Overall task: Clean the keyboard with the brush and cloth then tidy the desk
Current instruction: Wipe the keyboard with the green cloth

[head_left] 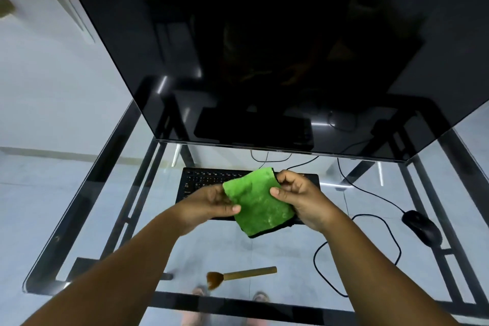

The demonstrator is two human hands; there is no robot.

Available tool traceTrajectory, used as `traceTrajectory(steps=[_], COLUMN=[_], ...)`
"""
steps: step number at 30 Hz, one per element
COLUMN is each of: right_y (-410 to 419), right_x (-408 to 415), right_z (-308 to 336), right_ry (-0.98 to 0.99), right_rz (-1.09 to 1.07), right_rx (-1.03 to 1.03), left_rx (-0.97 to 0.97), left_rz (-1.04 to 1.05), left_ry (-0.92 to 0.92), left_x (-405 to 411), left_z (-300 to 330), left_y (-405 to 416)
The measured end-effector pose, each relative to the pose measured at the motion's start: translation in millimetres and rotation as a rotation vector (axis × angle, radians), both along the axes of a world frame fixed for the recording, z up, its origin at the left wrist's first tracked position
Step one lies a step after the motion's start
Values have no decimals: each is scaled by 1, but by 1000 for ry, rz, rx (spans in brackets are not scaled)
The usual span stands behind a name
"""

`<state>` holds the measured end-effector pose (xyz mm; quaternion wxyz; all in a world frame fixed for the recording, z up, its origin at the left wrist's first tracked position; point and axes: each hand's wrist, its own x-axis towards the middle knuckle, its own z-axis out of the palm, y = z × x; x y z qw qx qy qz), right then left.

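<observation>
Nearest the person, well in front of the flat black computer keyboard [248, 188], a small brush with a cylindrical tan wooden handle and rust-brown bristles [238, 275] lies on the clear glass table with dark metal frame [105, 219], bristles pointing left. It looks light and rigid; by my judgement the bare handle is the place to take it, leaving the soft bristles free.

Just above the keyboard's near edge, both hands hold a bright green, square, fluffy microfibre cloth with black trim [258, 202] between them. The left hand [211, 202] pinches the cloth's left edge, thumb on top and fingers curled beneath. The right hand [297, 194] pinches the right edge, its fingers bent round the border. The cloth sags and creases, so it is probably limp, light and easy to bunch; folding it into a pad or gripping an edge should suit wiping between keys.

The keyboard lies flat, partly hidden under the cloth and hands. Right of it sits a black corded mouse [422, 227]. Beyond it stands a large dark glossy monitor [264, 47], tilted over the keyboard.
</observation>
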<state>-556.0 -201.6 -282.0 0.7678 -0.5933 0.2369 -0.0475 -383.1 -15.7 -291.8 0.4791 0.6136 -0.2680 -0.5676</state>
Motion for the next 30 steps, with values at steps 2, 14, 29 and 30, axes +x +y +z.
traceTrajectory(steps=[2,14,29,30], right_y=[6,58,119,116], right_x=[4,14,-20,-23], right_z=[-2,-35,-84,-86], right_ry=[-11,251,565,581], right_rz=[-46,-47,225,106], right_rx=[70,-94,-868,-803], left_rx=[1,25,154,141], left_rz=[96,518,334,333], left_ry=[12,245,284,330], left_x=[-6,2,-1,-5], left_z=[-8,-6,-41,-43], left_y=[8,31,93,93])
